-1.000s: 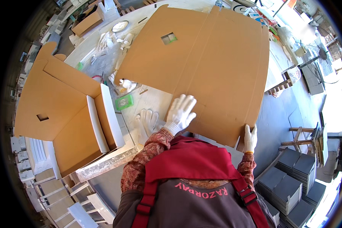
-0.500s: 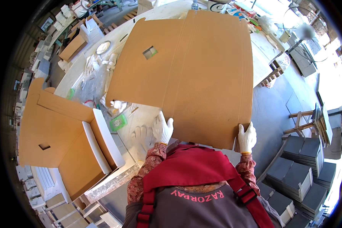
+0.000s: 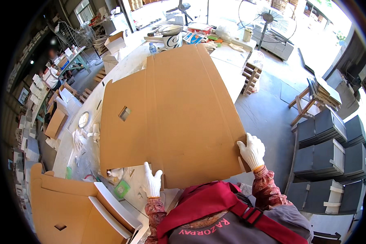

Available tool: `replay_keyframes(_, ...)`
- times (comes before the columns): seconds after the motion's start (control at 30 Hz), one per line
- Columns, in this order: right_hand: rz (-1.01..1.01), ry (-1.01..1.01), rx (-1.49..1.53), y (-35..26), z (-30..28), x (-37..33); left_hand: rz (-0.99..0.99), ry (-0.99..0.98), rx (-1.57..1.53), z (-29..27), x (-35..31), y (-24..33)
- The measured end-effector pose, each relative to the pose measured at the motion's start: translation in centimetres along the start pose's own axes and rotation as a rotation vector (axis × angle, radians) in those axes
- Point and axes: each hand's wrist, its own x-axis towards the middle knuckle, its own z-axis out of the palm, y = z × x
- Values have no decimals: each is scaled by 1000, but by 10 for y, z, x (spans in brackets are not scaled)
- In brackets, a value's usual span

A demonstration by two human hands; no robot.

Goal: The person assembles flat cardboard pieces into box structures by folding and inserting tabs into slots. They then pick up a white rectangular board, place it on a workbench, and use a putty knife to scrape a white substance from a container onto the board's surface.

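Note:
A large flat sheet of brown cardboard (image 3: pixel 187 118) lies over the white table in front of me, scored with fold lines and cut with a small square hole on its left part. My right hand (image 3: pixel 253 152), in a white knit glove, grips its near right edge, the thumb on top. At the notch in the near edge, my left hand (image 3: pixel 152 181), gloved the same way, holds the cardboard; its fingers are partly hidden. To the left stands a partly folded cardboard box (image 3: pixel 73 203) with white strips along one side and a similar hole.
A white table (image 3: pixel 65 150) carries gloves, a round dish (image 3: pixel 83 119) and a green item (image 3: pixel 122 189). At its far end are a bottle (image 3: pixel 152 48) and a bucket (image 3: pixel 173 41). Stacks of dark panels (image 3: pixel 321 158) stand right, a fan (image 3: pixel 268 17) beyond. A person (image 3: pixel 51 77) sits far left.
The view has swung up and right. The sheet has turned, its far end swinging left, with both hands still at its near edge. My right hand has moved up along the right edge.

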Motion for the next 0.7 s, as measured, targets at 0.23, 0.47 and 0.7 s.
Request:
replay_keyframes(0.23, 10, -25, -89, 1, -17, 10, -416, -181, -337, -28, 24, 14)
replay_keyframes(0.47, 67, -186, 369, 16, -41, 22, -890, -639, -1135, -36, 30, 6)
replay_keyframes(0.7, 230, -730, 1627, 35, -35, 30, -846, -562, -1700, -23, 51, 53)
